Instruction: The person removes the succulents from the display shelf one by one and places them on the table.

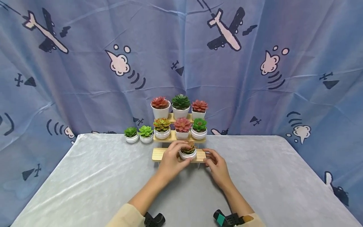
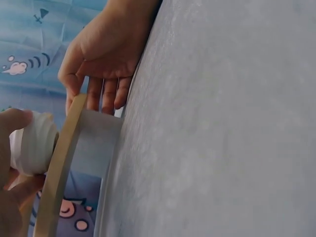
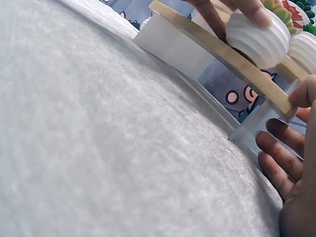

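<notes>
My left hand (image 1: 170,160) grips a small potted succulent (image 1: 188,154) with orange-brown leaves, fingers and thumb on opposite sides of its white ribbed pot (image 3: 264,42). The pot is at the lowest wooden board (image 1: 157,154) of a stepped plant stand, right of the board's middle. In the left wrist view the pot tilts against the board; whether it rests fully there I cannot tell. My right hand (image 1: 219,168) pinches the right end of that board between thumb and index finger. Its other fingers (image 3: 279,155) hang beside the clear support (image 3: 256,126) below.
The middle board (image 1: 170,138) bears a yellow-red, a pink and a green succulent. On the top board (image 1: 171,118) stand red, dark green and red ones. Two small green potted succulents (image 1: 131,138) stand left of the stand on the grey cloth (image 1: 99,170). A patterned blue curtain (image 1: 158,37) hangs behind.
</notes>
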Demonstrator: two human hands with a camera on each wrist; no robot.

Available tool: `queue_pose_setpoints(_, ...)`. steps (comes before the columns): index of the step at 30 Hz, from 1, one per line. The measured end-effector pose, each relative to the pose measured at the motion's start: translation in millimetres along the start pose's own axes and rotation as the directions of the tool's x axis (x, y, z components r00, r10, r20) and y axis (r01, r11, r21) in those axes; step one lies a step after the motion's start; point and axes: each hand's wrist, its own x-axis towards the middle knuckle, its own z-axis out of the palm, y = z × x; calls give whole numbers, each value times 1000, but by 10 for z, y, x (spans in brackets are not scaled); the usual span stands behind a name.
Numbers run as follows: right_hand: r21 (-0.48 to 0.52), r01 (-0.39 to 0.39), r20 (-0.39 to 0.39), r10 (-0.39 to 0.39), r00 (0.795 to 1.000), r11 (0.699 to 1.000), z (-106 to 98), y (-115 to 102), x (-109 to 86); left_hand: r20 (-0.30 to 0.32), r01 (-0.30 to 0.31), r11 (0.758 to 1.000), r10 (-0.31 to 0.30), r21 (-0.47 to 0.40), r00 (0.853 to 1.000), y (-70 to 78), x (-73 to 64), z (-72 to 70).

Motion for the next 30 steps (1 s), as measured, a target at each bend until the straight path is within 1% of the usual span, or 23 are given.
queue_pose_setpoints(3,-20,-3,10,3,1000,1000,12,-11,27,-11,7,1000,-7,16,1000,-19,-16,-65)
queue_pose_setpoints(6,-28,-8,21,8,1000,1000,21,-12,45,-6,-11,999,12,48,1000,-40,-45,-129)
queue_pose_setpoints(8,-20,-13,24,14,1000,1000,21,-9,46,-6,-34,996,35,85,999,-55,-72,-163)
queue_pose_setpoints(10,-10,-15,19,15,1000,1000,18,-3,40,-13,-41,994,43,105,999,-67,-99,-191)
queue_pose_setpoints(12,-4,-17,7,17,1000,1000,13,-2,29,-24,-23,994,26,108,999,-73,-130,-211)
queue_pose_setpoints(14,-4,-11,0,11,1000,1000,9,-3,15,-27,13,997,-11,79,1000,-73,-161,-224)
queue_pose_setpoints(16,-5,-9,-3,9,1000,1000,2,-2,4,-18,61,997,-60,40,998,-72,-180,-230)
queue_pose_setpoints(18,-13,-9,0,9,1000,1000,-10,0,-1,-7,93,995,-93,36,996,-71,-194,-227)
queue_pose_setpoints(21,-17,-12,2,13,1000,1000,-27,2,-7,13,113,993,-113,34,994,-75,-203,-223)
queue_pose_setpoints(23,-22,-12,0,12,1000,1000,-35,-1,-6,23,114,993,-114,29,993,-82,-199,-228)
queue_pose_setpoints(27,-3,-7,13,7,1000,1000,-29,-7,0,55,137,990,-136,-29,989,-101,-168,-267)
queue_pose_setpoints(30,6,-8,24,8,1000,1000,-14,-7,0,88,177,982,-170,-73,982,-105,-149,-315)
